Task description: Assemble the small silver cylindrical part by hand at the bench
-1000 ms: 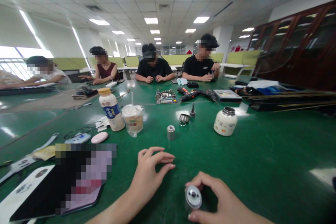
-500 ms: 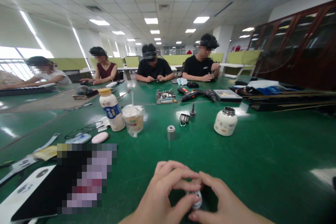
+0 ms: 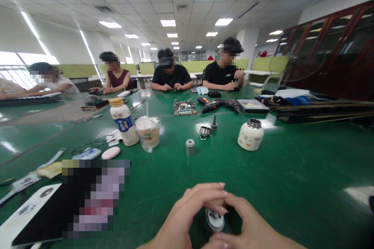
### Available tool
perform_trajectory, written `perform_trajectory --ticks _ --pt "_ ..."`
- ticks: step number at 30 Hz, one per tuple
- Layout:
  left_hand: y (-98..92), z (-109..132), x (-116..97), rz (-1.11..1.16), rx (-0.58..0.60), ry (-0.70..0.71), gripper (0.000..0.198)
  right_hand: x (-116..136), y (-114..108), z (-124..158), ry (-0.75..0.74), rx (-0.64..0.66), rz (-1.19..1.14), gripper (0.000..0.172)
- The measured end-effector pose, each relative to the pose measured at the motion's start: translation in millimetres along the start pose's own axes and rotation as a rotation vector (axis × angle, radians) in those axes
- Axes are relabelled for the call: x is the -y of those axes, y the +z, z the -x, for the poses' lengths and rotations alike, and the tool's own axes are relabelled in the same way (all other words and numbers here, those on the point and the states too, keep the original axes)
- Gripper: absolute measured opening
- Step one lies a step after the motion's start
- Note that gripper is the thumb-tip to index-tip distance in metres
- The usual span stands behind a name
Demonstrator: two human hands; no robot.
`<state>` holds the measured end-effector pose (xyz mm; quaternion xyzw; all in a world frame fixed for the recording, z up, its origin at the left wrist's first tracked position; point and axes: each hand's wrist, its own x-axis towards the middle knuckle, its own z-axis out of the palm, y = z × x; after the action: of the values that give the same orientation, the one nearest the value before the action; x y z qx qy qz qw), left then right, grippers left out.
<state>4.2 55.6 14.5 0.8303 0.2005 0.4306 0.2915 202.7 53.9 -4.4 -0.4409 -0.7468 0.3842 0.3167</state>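
Observation:
Near the front edge of the view, a small silver cylindrical motor (image 3: pixel 215 220) stands between my hands, its round pale top showing. My left hand (image 3: pixel 187 212) curls round it from the left, with fingers arched over its far side. From the right, my right hand (image 3: pixel 248 218) closes in, its index finger meeting the left fingertips and its thumb low at the near side. The lower part of the motor is hidden by my thumbs. Farther off, a second silver cylinder (image 3: pixel 190 148) stands upright on the green table (image 3: pixel 286 179).
Beyond lie a metal ring-shaped piece (image 3: pixel 205 132), a dark fitting (image 3: pixel 214 123), a circuit board (image 3: pixel 185 107) and power drills (image 3: pixel 210 106). A cream jar (image 3: pixel 250 135) stands right; a bottle (image 3: pixel 124 122), a plastic cup (image 3: pixel 148 133) and a tablet (image 3: pixel 37 214) are left. Several people sit opposite.
My left fingers have shifted up and right, and its thumb has dropped lower. More of the motor's round top is now uncovered. Things on the table stay put.

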Motion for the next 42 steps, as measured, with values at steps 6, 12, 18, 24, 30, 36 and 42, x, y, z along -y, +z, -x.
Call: perform_trajectory --ticks 6,12,18,24,30,36,42 --pt "4.1 3 12 0.162 0.083 -0.084 0.066 5 -2 2 0.029 0.011 -0.016 0.053" --pt "4.0 3 4 0.127 -0.050 -0.113 0.068 5 -3 -1 -0.003 0.046 -0.017 0.034" --pt "-5.0 3 -8 -0.059 -0.176 -0.178 0.060 4 -3 -3 -0.038 0.078 -0.025 0.027" --pt "-3.0 1 -2 0.040 -0.019 -0.073 0.072 0 -2 -1 -0.012 0.032 -0.003 0.029" --pt "-4.2 3 -3 -0.034 -0.182 -0.166 0.064 6 -3 -2 -0.005 0.092 -0.031 0.029" --pt "-4.1 2 -5 0.005 -0.106 -0.042 0.066 5 -3 -3 0.015 0.046 0.017 0.032" --pt "-5.9 1 -10 -0.085 -0.235 -0.155 0.066 7 -4 -3 0.002 0.097 -0.015 0.029"
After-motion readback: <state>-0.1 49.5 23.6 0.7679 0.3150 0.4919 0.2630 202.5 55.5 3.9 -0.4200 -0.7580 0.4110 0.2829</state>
